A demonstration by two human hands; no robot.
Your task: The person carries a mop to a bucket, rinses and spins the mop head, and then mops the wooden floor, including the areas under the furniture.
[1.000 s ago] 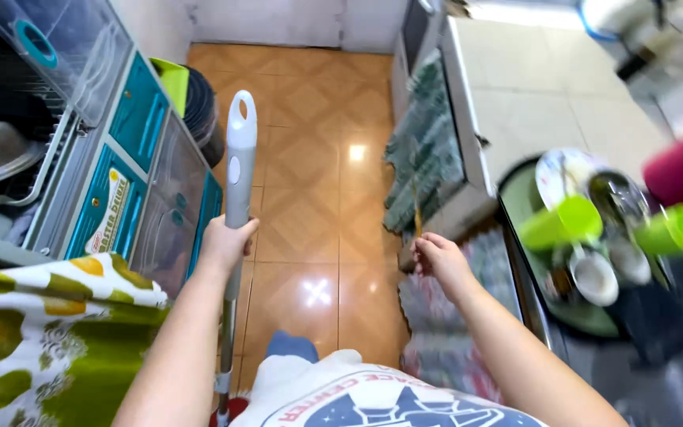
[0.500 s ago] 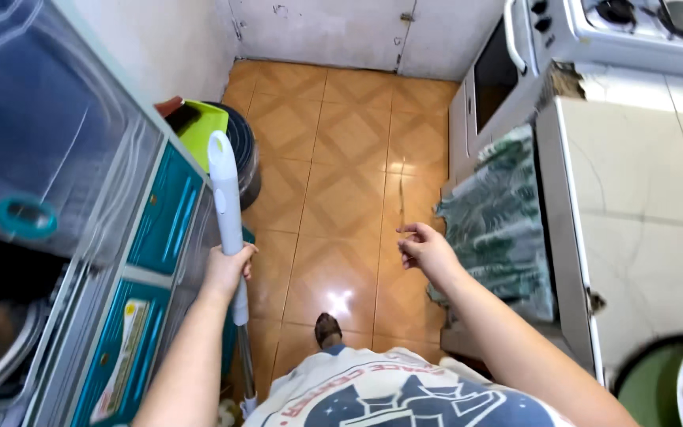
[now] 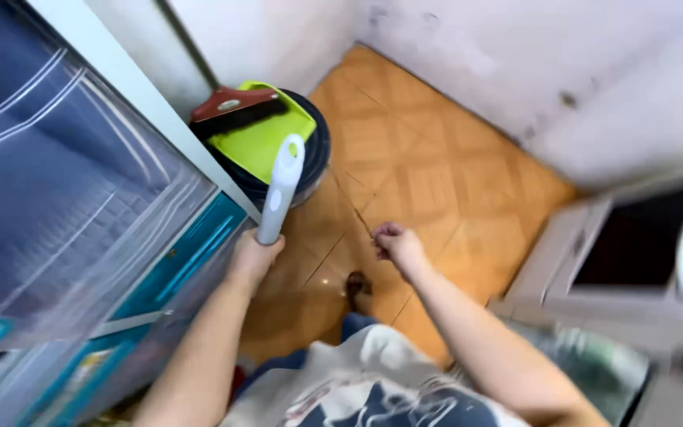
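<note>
My left hand (image 3: 254, 255) grips a pale grey broom handle (image 3: 280, 190) that stands upright, its top with a slot pointing up toward a dark bucket. My right hand (image 3: 395, 243) is held out over the orange tiled floor (image 3: 428, 166) with the fingers pinched on a thin stick (image 3: 361, 213) that slants up to the left. My foot (image 3: 357, 286) shows on the tiles below the right hand.
A dark round bucket (image 3: 315, 158) stands in the corner with a lime green dustpan (image 3: 266, 134) and a reddish brush (image 3: 235, 107) on top. A blue and teal cabinet (image 3: 104, 237) runs along the left. A white stove with an oven door (image 3: 634, 245) is at the right.
The view has swung forward and left toward the corner, bringing the bucket and dustpan closer. Both hands keep their holds; the right hand has moved nearer the broom handle.
</note>
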